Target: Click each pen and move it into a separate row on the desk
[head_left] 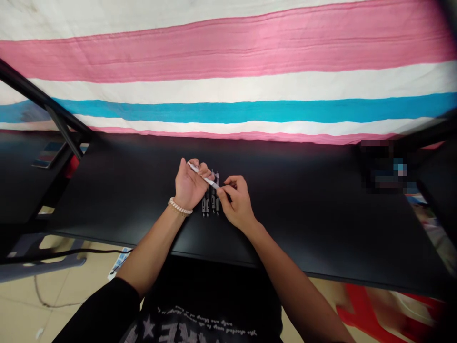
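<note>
Forearms angle in over the black bench (pixel 321 214). Left hand (pixel 188 186) raised, fingers curled round upper end of white pen (pixel 200 174). Right hand (pixel 238 204) pinches its lower tip, thumb and forefinger. Pen slants just above row of dark pens (pixel 210 205).

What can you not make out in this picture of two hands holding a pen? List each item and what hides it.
White pen: head view, partly covered by the left hand and right hand; markings too small.
Dark pens on the black desk: head view, tops under both hands; count unclear.
Thing at right: head view, pixelated.
Shirt print: head view, cut by the bottom edge.
</note>
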### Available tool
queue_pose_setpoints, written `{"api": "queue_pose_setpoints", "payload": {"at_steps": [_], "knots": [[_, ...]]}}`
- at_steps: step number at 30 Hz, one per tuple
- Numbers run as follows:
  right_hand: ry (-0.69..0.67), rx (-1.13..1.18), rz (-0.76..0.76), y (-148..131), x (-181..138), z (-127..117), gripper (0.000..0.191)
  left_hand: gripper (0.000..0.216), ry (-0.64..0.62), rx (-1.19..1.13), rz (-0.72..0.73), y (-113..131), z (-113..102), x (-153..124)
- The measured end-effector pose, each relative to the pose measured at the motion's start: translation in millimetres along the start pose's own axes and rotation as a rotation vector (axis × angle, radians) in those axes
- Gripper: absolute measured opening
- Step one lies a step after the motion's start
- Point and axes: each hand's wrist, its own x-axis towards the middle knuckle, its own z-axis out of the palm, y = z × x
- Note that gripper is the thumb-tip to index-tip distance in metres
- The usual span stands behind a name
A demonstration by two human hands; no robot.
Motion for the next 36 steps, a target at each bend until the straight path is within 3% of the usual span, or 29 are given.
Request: {"api": "queue_pose_setpoints", "payload": {"at_steps": [7,11,14,18,21,23,25,28,30,32,34,36], "knots": [[-0.127,-0.087,-0.107,-11,-5,9,0.023,0.03,0.12,-0.054,-0.013,9,-5,-3],[-0.098,-0.105,-0.095,-11,-5,10,0.022,0.029,0.13,-0.037,0.024,10,-5,-3],[-0.052,-0.109,-0.089,-9,-4,8,0.022,0.035,0.11,0.03,0.05,7,-2,-2],[0.075,-0.119,-0.044,-8,0,4,0.024,0.04,-0.005,0.186,0.018,-2,3,-3],[0.064,-0.121,-0.07,-9,1,2,0.021,0.041,-0.063,0.329,-0.011,-7,0,-2],[0.007,-0.11,-0.081,-9,1,2,0.024,0.038,0.007,0.389,0.042,-5,-6,2],[-0.045,-0.087,-0.052,-7,1,1,0.026,0.031,0.159,0.41,0.161,3,-15,8],[-0.089,-0.09,-0.013,-3,2,-1,0.016,0.023,0.338,0.456,0.339,17,-28,19],[-0.097,-0.104,-0.011,-1,3,-3,0.012,0.017,0.377,0.484,0.429,21,-31,22],[-0.108,-0.06,-0.003,-1,3,-3,0.014,0.012,0.295,0.441,0.384,17,-28,20],[-0.154,0.036,0.021,-3,2,-3,0.025,0.014,0.131,0.351,0.222,7,-21,13],[-0.195,0.131,0.052,-6,0,-1,0.033,0.036,-0.029,0.33,0.103,-8,-13,5]]}}
